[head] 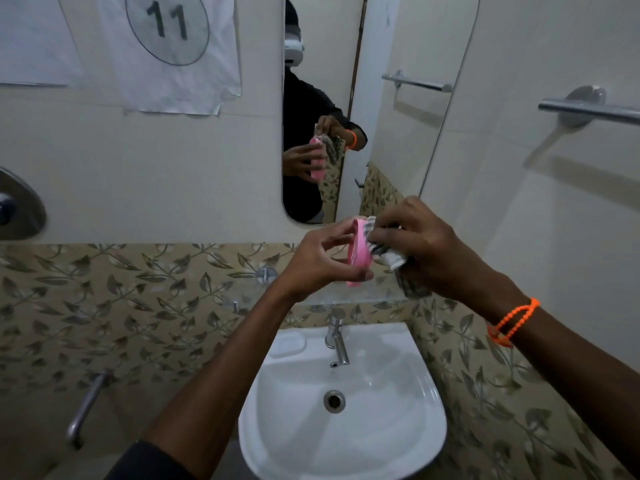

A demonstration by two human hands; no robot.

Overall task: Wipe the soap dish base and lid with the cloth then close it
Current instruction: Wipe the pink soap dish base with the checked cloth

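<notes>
My left hand (313,261) grips a pink soap dish part (360,254), held on edge above the sink; I cannot tell whether it is the base or the lid. My right hand (415,237) holds a grey-and-white striped cloth (389,256), bunched and pressed against the pink part's right face. A tail of the cloth hangs below my right hand. The other half of the soap dish is not visible.
A white sink (381,445) with a chrome tap (337,341) lies below my hands. A glass shelf (311,296) runs under them. A mirror (329,98) faces me, and towel rails (588,110) are mounted on the right wall.
</notes>
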